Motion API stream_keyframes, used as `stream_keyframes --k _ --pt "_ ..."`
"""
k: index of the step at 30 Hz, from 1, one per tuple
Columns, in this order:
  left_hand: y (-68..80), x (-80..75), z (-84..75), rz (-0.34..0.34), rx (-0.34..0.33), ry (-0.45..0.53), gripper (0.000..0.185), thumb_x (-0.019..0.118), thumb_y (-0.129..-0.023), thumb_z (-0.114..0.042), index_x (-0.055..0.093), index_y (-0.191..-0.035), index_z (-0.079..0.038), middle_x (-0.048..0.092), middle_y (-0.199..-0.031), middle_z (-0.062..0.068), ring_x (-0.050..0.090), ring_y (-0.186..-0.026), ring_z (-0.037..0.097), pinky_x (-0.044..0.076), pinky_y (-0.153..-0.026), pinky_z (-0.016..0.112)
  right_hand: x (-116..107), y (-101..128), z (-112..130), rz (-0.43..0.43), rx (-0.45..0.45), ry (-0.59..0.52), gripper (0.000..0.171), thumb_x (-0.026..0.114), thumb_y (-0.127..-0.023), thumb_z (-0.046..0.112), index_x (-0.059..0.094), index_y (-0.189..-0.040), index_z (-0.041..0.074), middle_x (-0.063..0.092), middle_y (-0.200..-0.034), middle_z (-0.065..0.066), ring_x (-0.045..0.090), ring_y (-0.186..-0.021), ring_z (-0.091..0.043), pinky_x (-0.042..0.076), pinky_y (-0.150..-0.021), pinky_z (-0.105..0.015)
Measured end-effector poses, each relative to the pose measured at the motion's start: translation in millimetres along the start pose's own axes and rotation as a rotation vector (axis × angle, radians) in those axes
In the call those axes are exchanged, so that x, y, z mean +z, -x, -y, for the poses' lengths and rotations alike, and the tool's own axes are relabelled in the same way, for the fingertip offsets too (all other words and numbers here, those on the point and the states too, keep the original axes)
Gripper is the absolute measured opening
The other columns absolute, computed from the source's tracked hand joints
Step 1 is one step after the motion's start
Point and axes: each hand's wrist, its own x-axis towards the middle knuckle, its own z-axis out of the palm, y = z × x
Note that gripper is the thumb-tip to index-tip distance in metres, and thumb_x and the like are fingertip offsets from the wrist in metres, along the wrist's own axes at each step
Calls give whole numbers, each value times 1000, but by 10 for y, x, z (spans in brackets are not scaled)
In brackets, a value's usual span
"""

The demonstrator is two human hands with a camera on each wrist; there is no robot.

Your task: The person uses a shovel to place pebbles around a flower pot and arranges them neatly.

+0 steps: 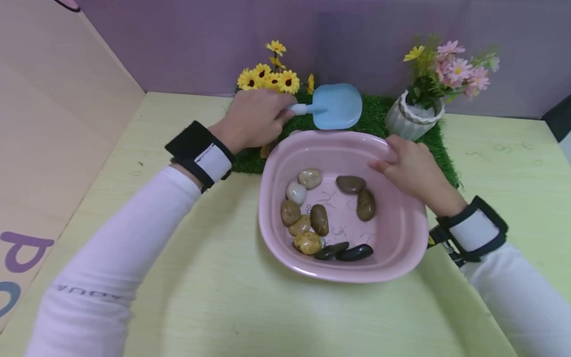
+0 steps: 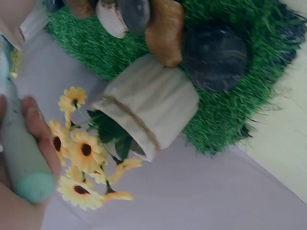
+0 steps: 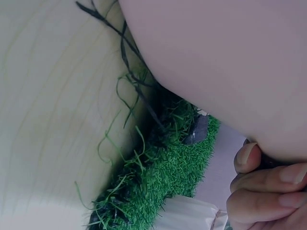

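My left hand (image 1: 258, 116) grips the handle of a light blue toy shovel (image 1: 337, 106), held above the back of the basin with its blade pointing right. In the left wrist view, the fingers wrap the pale handle (image 2: 26, 148) near its green end. With my right hand (image 1: 412, 166) I hold the back right rim of a pink basin (image 1: 403, 228), thumb inside and fingers outside. Smooth stones lie in it: a mottled yellow one (image 1: 308, 243), a white one (image 1: 296, 193), a brown one (image 1: 319, 220) and a black one (image 1: 357, 253), among several others.
Behind the basin lies a green turf mat (image 1: 374, 111). On it stand a white pot (image 1: 403, 124) of pink flowers and a cloth-covered pot (image 2: 148, 105) of yellow flowers. Stones, including a round dark one (image 2: 215, 57), lie beside the latter. A purple wall (image 1: 200, 44) rises behind.
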Motion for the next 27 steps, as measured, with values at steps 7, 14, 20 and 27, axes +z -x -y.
stream_keyframes --k 7,14,20,27 --pt "67 -46 77 -7 159 71 30 47 -103 -24 67 -122 -11 71 -101 8 61 -81 24 43 -81 40 0 1 -1 9 11 -4 36 67 -94 32 42 -84 7 39 -65 -8 46 -56 -24 37 -49 -34" --pt "104 -116 42 80 265 -80 26 50 -98 -22 70 -114 -19 74 -101 2 62 -86 22 35 -102 49 -2 -1 -5 23 21 -13 36 67 -94 33 42 -84 8 39 -66 -7 46 -56 -23 38 -48 -33" --pt "135 -121 -29 131 316 -166 29 53 -94 -21 72 -116 -23 74 -92 1 56 -75 21 36 -93 45 -2 -3 -6 17 11 -17 36 67 -94 31 42 -83 7 40 -65 -6 48 -55 -22 39 -46 -32" --pt "151 -162 -125 216 315 -199 29 54 -96 -25 71 -119 -24 74 -89 2 61 -81 21 37 -96 47 -17 9 3 22 15 -20 35 66 -94 31 43 -85 7 44 -66 -8 50 -54 -22 41 -46 -33"
